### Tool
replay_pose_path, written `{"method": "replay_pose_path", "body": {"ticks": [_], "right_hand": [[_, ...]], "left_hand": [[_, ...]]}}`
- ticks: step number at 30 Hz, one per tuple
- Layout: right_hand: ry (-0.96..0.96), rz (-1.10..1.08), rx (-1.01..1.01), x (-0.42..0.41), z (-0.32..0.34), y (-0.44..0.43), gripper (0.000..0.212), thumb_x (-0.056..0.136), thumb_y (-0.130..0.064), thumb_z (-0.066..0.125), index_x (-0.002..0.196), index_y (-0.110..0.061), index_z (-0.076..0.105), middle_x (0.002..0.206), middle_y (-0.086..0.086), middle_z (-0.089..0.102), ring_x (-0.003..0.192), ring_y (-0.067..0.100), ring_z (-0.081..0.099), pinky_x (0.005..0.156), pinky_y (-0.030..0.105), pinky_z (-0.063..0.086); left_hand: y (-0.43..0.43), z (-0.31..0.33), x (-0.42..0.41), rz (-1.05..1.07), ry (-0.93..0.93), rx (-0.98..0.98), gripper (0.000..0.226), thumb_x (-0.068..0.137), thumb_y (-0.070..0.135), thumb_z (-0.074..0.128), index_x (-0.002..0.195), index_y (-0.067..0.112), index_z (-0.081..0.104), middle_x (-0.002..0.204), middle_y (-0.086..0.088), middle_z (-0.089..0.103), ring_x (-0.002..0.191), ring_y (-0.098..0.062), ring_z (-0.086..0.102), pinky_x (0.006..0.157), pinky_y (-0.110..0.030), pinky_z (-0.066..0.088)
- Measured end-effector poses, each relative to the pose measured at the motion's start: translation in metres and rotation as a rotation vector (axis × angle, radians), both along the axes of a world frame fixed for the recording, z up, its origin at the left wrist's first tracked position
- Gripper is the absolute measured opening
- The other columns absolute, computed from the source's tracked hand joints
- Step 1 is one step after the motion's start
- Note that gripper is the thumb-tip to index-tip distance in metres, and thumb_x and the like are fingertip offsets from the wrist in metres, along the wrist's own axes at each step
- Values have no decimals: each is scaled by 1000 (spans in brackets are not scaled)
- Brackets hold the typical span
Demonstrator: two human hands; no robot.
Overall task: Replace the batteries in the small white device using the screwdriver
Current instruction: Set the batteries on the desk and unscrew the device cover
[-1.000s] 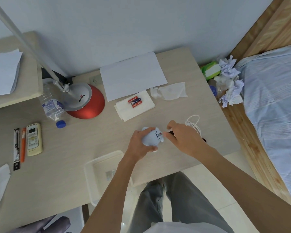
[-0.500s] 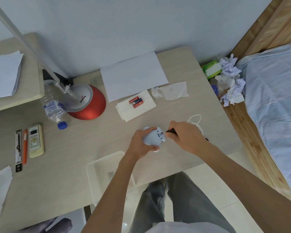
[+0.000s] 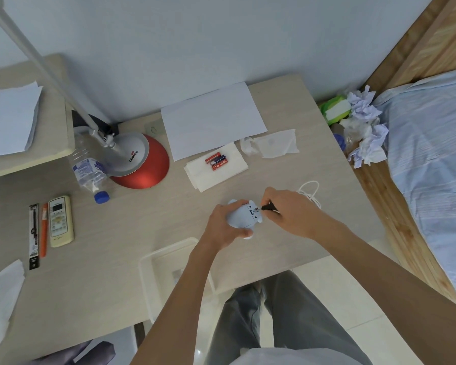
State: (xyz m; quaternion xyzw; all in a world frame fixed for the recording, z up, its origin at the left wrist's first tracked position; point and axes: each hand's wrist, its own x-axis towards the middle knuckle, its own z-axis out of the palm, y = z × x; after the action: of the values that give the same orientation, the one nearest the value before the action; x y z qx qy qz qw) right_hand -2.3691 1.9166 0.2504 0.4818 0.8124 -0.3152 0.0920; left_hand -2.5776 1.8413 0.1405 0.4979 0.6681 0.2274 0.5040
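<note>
While the left hand (image 3: 223, 227) grips the white device (image 3: 241, 216) and the right hand (image 3: 291, 210) pinches the screwdriver (image 3: 269, 207), its tip, perhaps badly seated, may slip.

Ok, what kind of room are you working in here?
Most likely a bedroom or dorm room: a small desk against the wall, a bed with a blue striped sheet right beside it, and a desk lamp and air-conditioner remote on the desk.

Forearms (image 3: 374, 262) bare; grey trousers (image 3: 303, 314), loose, creased; white shirt (image 3: 287, 359) hem at bottom.
</note>
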Motion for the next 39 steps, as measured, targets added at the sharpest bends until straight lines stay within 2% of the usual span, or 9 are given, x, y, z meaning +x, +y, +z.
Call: {"method": "replay_pose_path", "body": {"ticks": [6,9,13,17,22,27,32,36,39], "right_hand": [[-27,-23,3,1,-2,5,23,110,-36,56,108,-14,63,87,0,67,73,20,61,55,24,34],[-27,-6,7,1,0,5,25,108,-38,58,114,-14,64,94,1,70,83,22,66,61,29,38],[34,8,-21,0,3,0,33,102,-24,63,130,-19,46,90,-1,63,86,27,68,66,38,48],[35,19,-11,3,-3,-1,20,104,-18,60,120,-18,49,87,-3,64,85,28,68,74,43,56],[-3,46,-3,5,-2,0,13,108,-24,58,112,-13,52,93,3,67,81,26,65,58,29,38],[-13,29,-2,7,-5,0,22,109,-35,58,107,-14,54,81,-3,60,78,26,65,66,37,49],[34,67,-17,7,-3,-5,33,101,-25,65,122,-21,39,83,-2,61,77,26,67,71,45,58],[50,74,23,9,-6,-7,13,104,-19,58,114,-16,51,92,4,67,82,30,66,77,49,57],[39,70,33,9,-7,-8,12,107,-26,58,106,-15,53,87,2,65,80,29,65,76,49,56]], "left_hand": [[-1,1,1,-6,9,6,83,56,50,96,132,51,64,128,2,62,115,-22,64,88,-37,64],[-2,3,2,-2,7,9,83,56,48,95,133,49,64,129,3,61,116,-22,62,89,-39,64],[-2,6,2,6,-21,23,78,62,35,99,133,40,68,127,3,64,113,-22,64,86,-34,63],[-2,8,2,9,-37,22,78,62,32,100,133,40,68,129,3,65,113,-22,64,84,-28,60],[-4,9,3,9,-32,42,75,66,20,100,134,32,70,127,2,65,110,-21,64,80,-17,54],[-5,9,4,-2,-21,66,75,66,17,100,134,28,70,127,2,67,110,-21,65,77,-11,55],[-6,9,4,-15,-8,67,75,68,11,100,136,24,70,120,7,63,101,-13,62,73,-2,49],[-7,7,4,-5,-12,75,75,66,13,100,134,26,71,122,3,66,99,-16,64,74,-6,51],[-7,6,4,-9,-7,85,75,65,17,101,133,26,72,125,-1,69,103,-19,67,75,-8,52]]}}
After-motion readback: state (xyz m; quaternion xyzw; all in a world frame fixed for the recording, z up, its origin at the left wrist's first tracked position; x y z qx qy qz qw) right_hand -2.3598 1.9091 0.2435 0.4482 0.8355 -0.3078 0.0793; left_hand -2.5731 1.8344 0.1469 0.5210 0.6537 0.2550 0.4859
